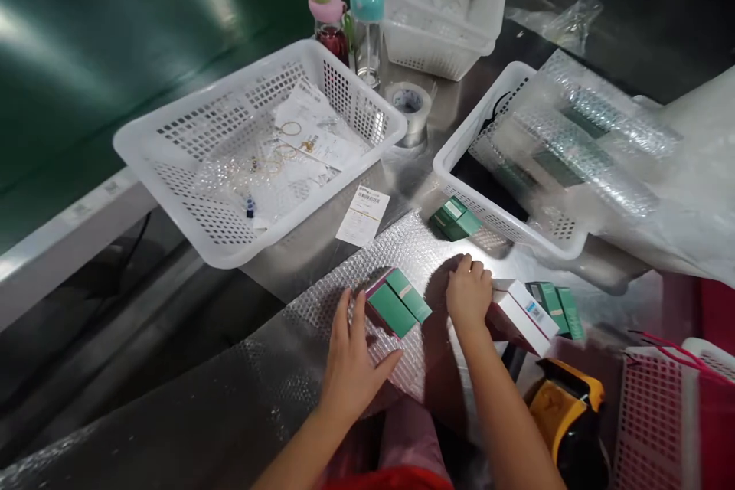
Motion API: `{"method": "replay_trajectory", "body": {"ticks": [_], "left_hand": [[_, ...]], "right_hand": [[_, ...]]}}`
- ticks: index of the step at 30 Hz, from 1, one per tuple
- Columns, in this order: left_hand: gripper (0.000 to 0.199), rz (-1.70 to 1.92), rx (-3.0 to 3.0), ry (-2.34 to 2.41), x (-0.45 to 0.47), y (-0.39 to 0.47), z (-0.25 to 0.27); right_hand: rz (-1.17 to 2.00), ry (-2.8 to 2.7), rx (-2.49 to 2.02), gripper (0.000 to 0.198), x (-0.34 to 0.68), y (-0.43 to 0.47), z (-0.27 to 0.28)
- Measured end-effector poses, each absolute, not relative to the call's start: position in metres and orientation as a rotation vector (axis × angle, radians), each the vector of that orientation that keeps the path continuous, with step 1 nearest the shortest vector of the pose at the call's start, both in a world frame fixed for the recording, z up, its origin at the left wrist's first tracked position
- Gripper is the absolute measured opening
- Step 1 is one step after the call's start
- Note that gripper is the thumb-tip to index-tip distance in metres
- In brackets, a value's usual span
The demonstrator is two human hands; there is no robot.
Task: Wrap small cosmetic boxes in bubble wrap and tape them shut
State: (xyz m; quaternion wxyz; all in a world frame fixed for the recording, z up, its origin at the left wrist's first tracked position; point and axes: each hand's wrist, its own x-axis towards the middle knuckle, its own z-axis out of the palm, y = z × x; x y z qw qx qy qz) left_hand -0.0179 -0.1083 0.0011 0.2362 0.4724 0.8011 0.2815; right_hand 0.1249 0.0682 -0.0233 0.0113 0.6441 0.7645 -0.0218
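Observation:
A green box (398,302) with a pale label and a dark pink edge lies on a sheet of bubble wrap (321,306). My left hand (356,360) is at its left side, fingers stretched out and thumb apart, the fingertips at the box's edge. To the right of that box, my right hand (469,295) is closed with its fingers curled together over the wrap; whatever they pinch is hidden. Beside its wrist stands a white box (522,314) with a blue-marked label. Further right lies another green box (556,310), and a small green box (455,219) sits beyond my right hand.
A white basket (310,237) holds jewellery and slips. Another basket (453,176) carries bubble-wrapped packages (579,142). Nearby are a paper slip (363,216), a tape roll (409,111), drink bottles (367,23), stacked baskets (448,38), a yellow-and-black tape dispenser (566,413) and a pink basket (648,413).

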Motion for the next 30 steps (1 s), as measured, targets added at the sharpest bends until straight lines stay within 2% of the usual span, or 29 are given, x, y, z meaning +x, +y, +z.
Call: {"method": "replay_trajectory", "body": {"ticks": [5,9,15,20,24,27,30], "left_hand": [[0.076,0.882,1.291,2.213,-0.023,-0.115,-0.001],[0.059,1.174,0.927,2.177,-0.014,-0.105,0.01],[0.055,1.353,0.067,1.836,-0.001,-0.082,0.004],[0.05,1.365,-0.092,1.645,-0.002,-0.073,0.002],[0.048,1.368,-0.076,1.573,-0.003,-0.071,0.005],[0.051,1.393,-0.039,1.55,-0.005,-0.073,0.003],[0.044,1.386,0.155,1.624,-0.014,-0.082,-0.001]], "right_hand": [[0.066,2.375,1.937,0.015,0.124,0.074,0.003],[0.01,2.495,1.798,0.011,0.134,0.073,0.04],[-0.679,2.666,1.377,0.017,0.148,0.07,0.079],[-1.26,2.841,0.946,0.02,0.136,0.043,0.068],[-1.522,2.759,1.107,0.019,0.135,0.031,0.05],[-1.482,2.686,1.373,0.023,0.148,0.044,0.039],[-1.103,2.651,1.691,0.022,0.163,0.063,0.038]]}}
